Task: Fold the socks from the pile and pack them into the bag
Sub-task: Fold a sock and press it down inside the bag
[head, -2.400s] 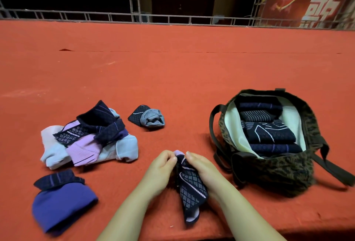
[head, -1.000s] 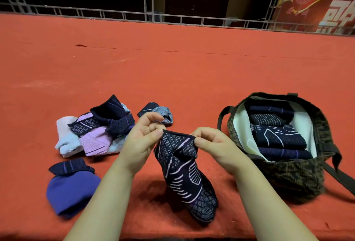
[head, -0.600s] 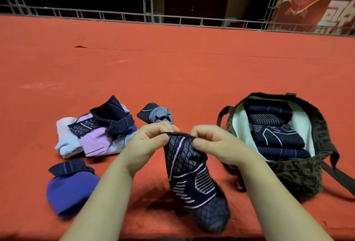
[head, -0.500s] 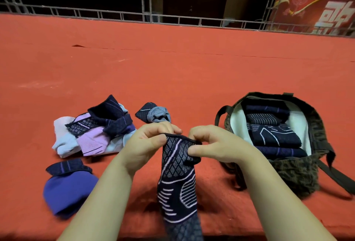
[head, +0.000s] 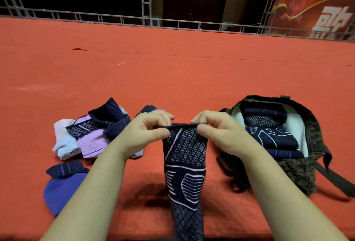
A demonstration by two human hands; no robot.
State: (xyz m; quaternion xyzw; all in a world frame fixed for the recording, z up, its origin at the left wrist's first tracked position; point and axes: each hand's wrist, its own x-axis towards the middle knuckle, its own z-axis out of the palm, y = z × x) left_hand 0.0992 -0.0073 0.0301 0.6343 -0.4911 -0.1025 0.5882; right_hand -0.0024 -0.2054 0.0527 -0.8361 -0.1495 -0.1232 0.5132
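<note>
I'm pinching the cuff of the dark patterned sock [head: 184,166] with my left hand [head: 143,133] and right hand [head: 218,133], dangling it over the surface [head: 172,79], squaring it up; next, I reckon, folding it for the bag [head: 299,175].

I see the sock pile [head: 90,131] left on the bench [head: 172,72], one folded sock [head: 61,185] nearer me, the bag [head: 299,175] right with folded socks [head: 272,137] inside, my hands [head: 146,131] holding a sock [head: 184,166] between them.

Both hands [head: 146,129] [head: 217,131] pinch a hanging navy sock [head: 184,164]; bag [head: 299,171] right.
</note>
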